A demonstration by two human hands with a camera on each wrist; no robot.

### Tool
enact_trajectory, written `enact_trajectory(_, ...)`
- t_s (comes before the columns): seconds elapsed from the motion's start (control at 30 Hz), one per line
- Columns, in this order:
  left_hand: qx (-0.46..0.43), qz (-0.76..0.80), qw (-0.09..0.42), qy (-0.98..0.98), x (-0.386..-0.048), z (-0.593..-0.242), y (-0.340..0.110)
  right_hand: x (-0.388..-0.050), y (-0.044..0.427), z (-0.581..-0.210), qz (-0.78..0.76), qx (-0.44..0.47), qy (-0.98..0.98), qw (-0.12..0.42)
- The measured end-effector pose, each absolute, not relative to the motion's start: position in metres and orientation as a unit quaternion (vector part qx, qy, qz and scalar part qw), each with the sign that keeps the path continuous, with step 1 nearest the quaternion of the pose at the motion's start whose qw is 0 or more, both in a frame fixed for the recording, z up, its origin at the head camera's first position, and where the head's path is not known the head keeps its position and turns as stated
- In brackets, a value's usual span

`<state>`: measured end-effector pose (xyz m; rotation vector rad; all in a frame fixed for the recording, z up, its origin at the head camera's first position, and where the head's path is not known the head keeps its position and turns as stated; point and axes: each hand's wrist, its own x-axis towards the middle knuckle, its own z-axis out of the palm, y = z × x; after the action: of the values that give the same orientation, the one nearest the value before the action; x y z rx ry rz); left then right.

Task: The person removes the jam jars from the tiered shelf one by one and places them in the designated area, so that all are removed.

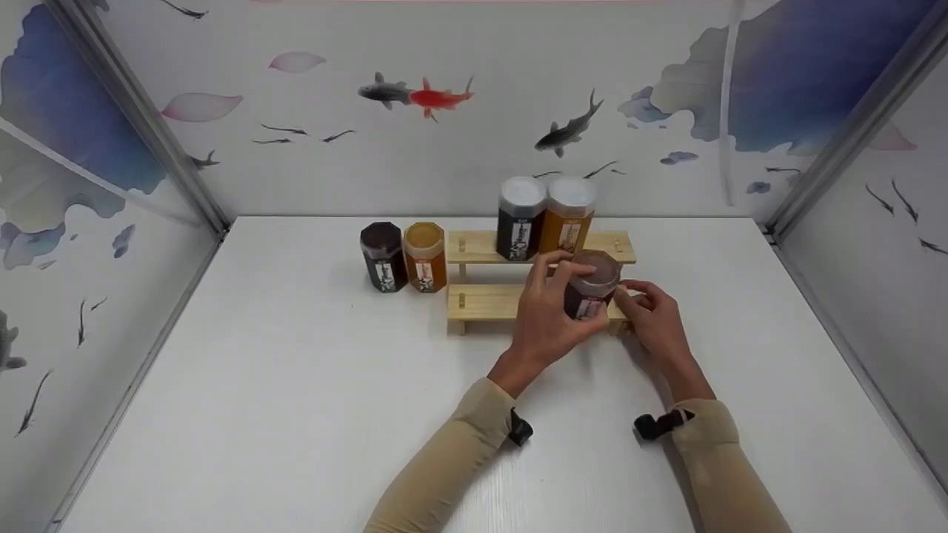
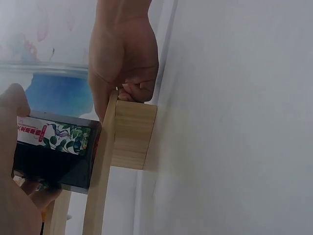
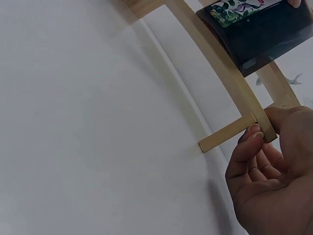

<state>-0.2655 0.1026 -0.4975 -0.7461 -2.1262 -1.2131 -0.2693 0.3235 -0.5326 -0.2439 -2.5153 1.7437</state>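
L hand (image 1: pixel 549 311) grips dark jar (image 1: pixel 590 287), fingers over top/far side, thumb on near side; jar approx. upright, base at lower shelf (image 1: pixel 485 302) of wooden rack, twd R end. R hand (image 1: pixel 658 320) pinches R end of same shelf. Upper shelf (image 1: pixel 474 247): pale-topped dark jar (image 1: pixel 518 226) & pale-topped amber jar (image 1: pixel 567 226), side by side. Surface (image 1: pixel 296 407), L of rack: black jar (image 1: pixel 384 259) + honey-col. jar (image 1: pixel 425 260).
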Motion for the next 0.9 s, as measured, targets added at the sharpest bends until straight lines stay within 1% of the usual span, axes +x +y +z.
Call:
enact_trajectory(0.23, -0.299, -0.464, 0.277, -0.787, -0.264, -0.49, 0.095, -0.268, 0.323, -0.532, 0.561, -0.09, -0.822, 0.026)
enact_trajectory(0.43, -0.318, -0.468, 0.292, -0.771, -0.264, -0.477, 0.08, -0.268, 0.323, -0.529, 0.568, -0.095, -0.817, 0.017)
enact_trajectory(0.6, -0.321, -0.489, 0.308, -0.751, -0.265, -0.468, 0.056, -0.269, 0.322, -0.53, 0.57, -0.098, -0.816, 0.016)
enact_trajectory(0.9, -0.292, -0.516, 0.329, -0.735, -0.276, -0.458, 0.008, -0.269, 0.322, -0.531, 0.57, -0.099, -0.816, 0.014)
